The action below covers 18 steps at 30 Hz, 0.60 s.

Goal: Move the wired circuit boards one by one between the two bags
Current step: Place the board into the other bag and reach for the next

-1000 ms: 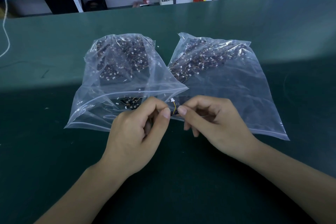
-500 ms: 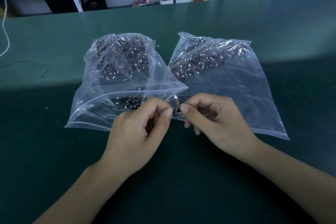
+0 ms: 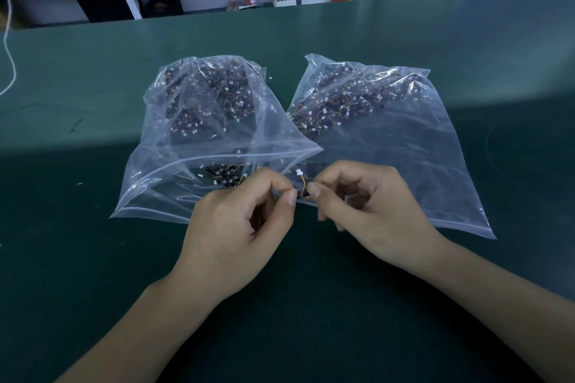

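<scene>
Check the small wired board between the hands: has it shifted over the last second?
No. The wired board, pinched by the left hand and right hand, stays by the left bag mouth corner.

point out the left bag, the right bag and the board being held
left bag (image 3: 174, 196), head view, on its clear front panel near the mouth
right bag (image 3: 404, 165), head view, on its flat clear middle
circuit board (image 3: 301, 188), head view, on the wired piece pinched between both hands

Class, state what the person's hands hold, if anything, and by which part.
Both hands, left hand and right hand, pinch one small wired circuit board by its dark board end; its white plug sticks up free.
</scene>
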Each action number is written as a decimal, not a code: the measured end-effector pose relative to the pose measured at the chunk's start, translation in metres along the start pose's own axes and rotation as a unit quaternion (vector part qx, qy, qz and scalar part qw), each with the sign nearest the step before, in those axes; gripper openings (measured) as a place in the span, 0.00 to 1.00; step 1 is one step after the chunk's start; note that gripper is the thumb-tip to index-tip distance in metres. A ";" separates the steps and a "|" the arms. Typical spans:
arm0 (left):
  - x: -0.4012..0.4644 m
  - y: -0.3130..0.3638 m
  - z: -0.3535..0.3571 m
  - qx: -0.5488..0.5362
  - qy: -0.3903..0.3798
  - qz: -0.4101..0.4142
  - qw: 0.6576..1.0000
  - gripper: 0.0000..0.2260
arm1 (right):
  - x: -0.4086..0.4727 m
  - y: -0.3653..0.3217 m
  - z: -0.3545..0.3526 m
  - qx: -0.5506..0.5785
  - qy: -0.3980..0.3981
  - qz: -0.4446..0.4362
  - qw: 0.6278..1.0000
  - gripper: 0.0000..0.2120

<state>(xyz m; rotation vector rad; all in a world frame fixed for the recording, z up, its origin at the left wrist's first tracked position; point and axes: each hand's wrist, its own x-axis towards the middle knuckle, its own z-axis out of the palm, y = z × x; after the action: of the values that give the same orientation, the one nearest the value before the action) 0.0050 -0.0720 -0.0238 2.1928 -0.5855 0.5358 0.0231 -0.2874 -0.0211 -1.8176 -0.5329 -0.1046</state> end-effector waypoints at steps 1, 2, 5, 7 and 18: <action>0.000 0.000 0.000 0.001 -0.001 0.001 1.000 0.08 | 0.000 0.000 0.000 0.002 0.000 -0.002 1.000 0.08; 0.000 -0.001 0.000 0.003 0.000 0.003 1.000 0.09 | 0.000 0.000 0.000 0.005 0.001 -0.002 1.000 0.08; 0.000 -0.001 0.001 0.009 0.005 0.006 1.000 0.08 | 0.000 0.001 -0.001 0.008 0.003 -0.003 1.000 0.08; 0.000 -0.002 0.000 0.007 0.004 0.007 1.000 0.08 | 0.000 0.001 -0.001 0.005 -0.001 -0.007 1.000 0.07; 0.001 -0.003 0.000 0.017 0.053 0.023 0.998 0.06 | 0.002 0.003 -0.003 -0.013 0.019 -0.018 1.000 0.07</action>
<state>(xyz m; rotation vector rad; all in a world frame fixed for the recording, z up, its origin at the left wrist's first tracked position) 0.0080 -0.0704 -0.0249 2.1714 -0.5746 0.6861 0.0266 -0.2906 -0.0222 -1.8283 -0.5386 -0.1707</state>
